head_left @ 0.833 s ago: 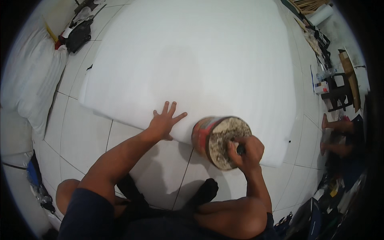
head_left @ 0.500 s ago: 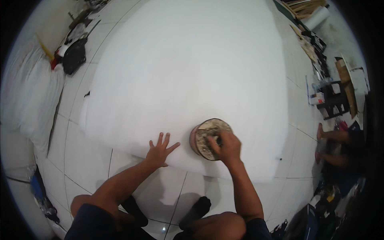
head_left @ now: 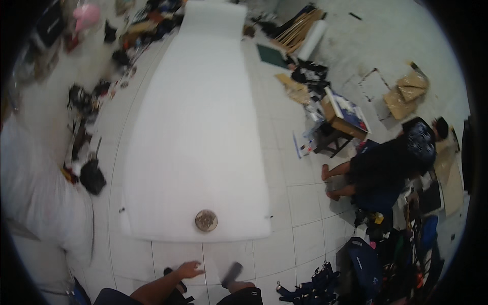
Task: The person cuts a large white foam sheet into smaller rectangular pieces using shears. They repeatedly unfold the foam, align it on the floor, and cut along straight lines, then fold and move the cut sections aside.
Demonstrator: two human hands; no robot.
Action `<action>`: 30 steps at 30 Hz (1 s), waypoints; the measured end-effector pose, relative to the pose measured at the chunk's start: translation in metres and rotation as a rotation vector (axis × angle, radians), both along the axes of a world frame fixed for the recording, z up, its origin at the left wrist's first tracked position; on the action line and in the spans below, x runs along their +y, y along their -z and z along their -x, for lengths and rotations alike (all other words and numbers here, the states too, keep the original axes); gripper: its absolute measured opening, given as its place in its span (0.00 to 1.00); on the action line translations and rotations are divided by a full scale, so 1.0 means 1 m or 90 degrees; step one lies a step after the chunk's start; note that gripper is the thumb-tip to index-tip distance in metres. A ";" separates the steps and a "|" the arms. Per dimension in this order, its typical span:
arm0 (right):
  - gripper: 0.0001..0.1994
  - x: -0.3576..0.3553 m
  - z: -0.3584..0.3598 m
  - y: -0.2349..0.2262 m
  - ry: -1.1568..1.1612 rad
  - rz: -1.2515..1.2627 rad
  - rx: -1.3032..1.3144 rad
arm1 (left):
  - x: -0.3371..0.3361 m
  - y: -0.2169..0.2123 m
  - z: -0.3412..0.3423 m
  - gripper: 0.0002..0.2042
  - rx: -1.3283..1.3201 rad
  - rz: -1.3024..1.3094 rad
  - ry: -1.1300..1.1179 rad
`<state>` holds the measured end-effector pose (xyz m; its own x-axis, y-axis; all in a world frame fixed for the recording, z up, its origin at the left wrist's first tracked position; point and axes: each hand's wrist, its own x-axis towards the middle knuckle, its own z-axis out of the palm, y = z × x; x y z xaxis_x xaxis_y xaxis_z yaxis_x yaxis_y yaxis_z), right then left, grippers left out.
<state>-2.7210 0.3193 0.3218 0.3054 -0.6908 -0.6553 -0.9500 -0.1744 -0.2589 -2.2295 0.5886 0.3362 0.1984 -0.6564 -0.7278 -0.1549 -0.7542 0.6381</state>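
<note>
While the round tin (head_left: 206,220) is sitting on the white sheet (head_left: 198,142) just inside its near edge, left hand (head_left: 190,270) is hovering over the tile floor (head_left: 178,249), well short of the tin. Its fingers are stretching out loosely, holding nothing. Right hand is sitting out of frame, so can't tell its fingers. Co-worker (head_left: 381,165) is bending over at right; white sack (head_left: 48,198) is bulging at left.
</note>
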 end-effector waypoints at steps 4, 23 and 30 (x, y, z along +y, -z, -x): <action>0.27 -0.053 -0.004 -0.041 0.165 -0.060 0.051 | 0.066 0.001 -0.005 0.42 -0.123 -0.061 0.184; 0.18 -0.522 0.070 -0.054 0.212 0.170 -0.168 | -0.411 -0.178 0.089 0.32 -0.226 -0.017 -0.153; 0.19 -0.667 -0.125 -0.154 0.173 0.147 -0.350 | -0.399 -0.045 0.017 0.38 -0.301 -0.235 -0.141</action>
<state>-2.5962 -0.3475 0.4755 0.3479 -0.8952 -0.2785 -0.7074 -0.0556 -0.7047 -2.2462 0.1891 0.3813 0.6558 -0.2854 -0.6989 -0.1706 -0.9579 0.2310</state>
